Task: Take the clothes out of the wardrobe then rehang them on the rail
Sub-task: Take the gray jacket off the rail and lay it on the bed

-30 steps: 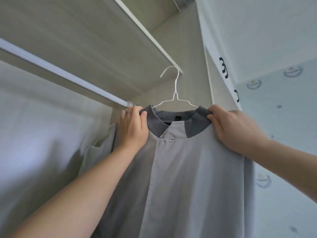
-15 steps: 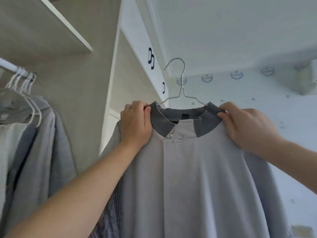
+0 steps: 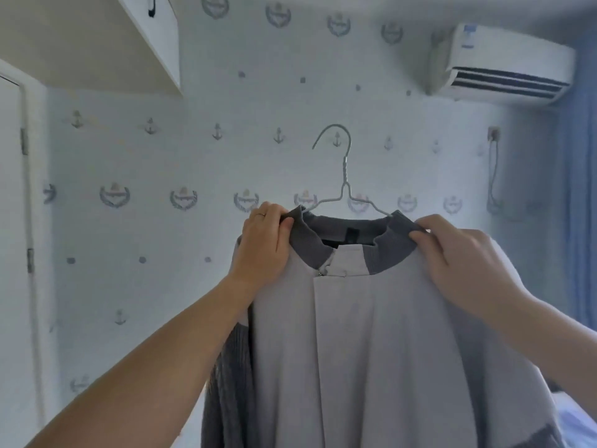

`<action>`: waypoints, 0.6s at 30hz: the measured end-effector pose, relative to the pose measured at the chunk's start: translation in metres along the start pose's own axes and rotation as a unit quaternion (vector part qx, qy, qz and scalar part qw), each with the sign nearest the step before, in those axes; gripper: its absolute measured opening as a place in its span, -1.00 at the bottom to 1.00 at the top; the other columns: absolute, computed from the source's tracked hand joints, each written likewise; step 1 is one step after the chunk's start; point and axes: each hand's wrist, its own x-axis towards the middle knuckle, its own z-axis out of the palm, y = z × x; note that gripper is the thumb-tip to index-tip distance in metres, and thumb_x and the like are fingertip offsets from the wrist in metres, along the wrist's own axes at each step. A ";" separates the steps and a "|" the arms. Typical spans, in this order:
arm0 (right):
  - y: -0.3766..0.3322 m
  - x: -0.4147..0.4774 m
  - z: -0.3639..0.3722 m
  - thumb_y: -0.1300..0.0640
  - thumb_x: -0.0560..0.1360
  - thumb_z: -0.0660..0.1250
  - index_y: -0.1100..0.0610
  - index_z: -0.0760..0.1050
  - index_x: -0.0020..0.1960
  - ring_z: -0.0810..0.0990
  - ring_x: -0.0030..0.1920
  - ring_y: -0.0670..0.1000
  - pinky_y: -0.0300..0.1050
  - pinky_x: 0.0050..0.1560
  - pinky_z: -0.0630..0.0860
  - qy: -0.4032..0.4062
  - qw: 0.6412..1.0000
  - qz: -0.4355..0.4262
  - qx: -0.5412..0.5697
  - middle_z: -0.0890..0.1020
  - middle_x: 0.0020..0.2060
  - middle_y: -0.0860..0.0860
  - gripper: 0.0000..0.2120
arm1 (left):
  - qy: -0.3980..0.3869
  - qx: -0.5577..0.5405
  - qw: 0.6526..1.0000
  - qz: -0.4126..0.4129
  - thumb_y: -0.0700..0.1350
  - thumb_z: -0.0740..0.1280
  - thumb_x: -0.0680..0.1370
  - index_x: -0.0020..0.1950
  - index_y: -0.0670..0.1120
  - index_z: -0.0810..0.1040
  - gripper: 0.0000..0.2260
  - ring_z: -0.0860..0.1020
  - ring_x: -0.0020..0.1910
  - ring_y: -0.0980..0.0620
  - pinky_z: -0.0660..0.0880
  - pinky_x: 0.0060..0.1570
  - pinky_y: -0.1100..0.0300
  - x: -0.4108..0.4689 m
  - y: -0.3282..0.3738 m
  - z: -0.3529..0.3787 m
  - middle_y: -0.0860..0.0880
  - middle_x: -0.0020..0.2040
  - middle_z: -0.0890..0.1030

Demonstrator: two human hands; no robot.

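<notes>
A light grey jacket with a dark grey ribbed collar hangs on a white wire hanger, held up in front of me. My left hand grips the left shoulder at the collar. My right hand grips the right shoulder at the collar. The hanger's hook points up and is free of any rail. A dark grey knitted sleeve hangs down at the jacket's left side. Neither the rail nor the wardrobe's inside can be seen.
A wardrobe top cabinet with a black handle juts out at the upper left, with a white door below it. Anchor-patterned wallpaper fills the wall ahead. An air conditioner sits upper right beside a blue curtain.
I have turned right, away from the wardrobe, carrying the jacket on its hanger. The rail and the hanging clothes have left the view; the wallpapered wall and air conditioner now show.
</notes>
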 end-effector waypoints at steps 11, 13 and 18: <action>0.121 -0.060 0.178 -0.09 0.59 0.20 -0.08 0.51 0.08 0.55 -0.23 0.14 0.04 -0.15 0.54 -0.104 0.984 0.140 -0.022 0.63 -0.25 -0.03 -0.83 | -0.131 -0.068 0.987 -0.066 -0.02 0.07 0.64 0.01 -0.15 0.46 -0.74 0.43 -0.08 -0.12 0.36 -0.04 -0.05 -0.100 -0.103 0.233 -0.01 -0.07 0.42; 0.143 -0.068 0.204 -0.11 0.58 0.21 -0.10 0.51 0.07 0.55 -0.24 0.12 0.04 -0.15 0.55 -0.121 0.977 0.173 -0.025 0.61 -0.28 -0.05 -0.84 | -0.154 -0.073 0.983 -0.073 -0.04 0.10 0.64 0.01 -0.15 0.47 -0.77 0.44 -0.06 -0.15 0.32 -0.05 -0.01 -0.113 -0.121 0.270 -0.07 -0.05 0.47; 0.190 -0.084 0.257 -0.10 0.57 0.25 -0.05 0.54 0.09 0.55 -0.21 0.08 0.02 -0.15 0.54 -0.156 0.959 0.234 -0.038 0.61 -0.26 -0.06 -0.81 | -0.212 -0.058 0.972 -0.082 -0.11 0.16 0.67 0.03 -0.18 0.48 -0.82 0.44 0.01 -0.23 0.24 0.01 -0.01 -0.131 -0.143 0.354 -0.18 0.01 0.50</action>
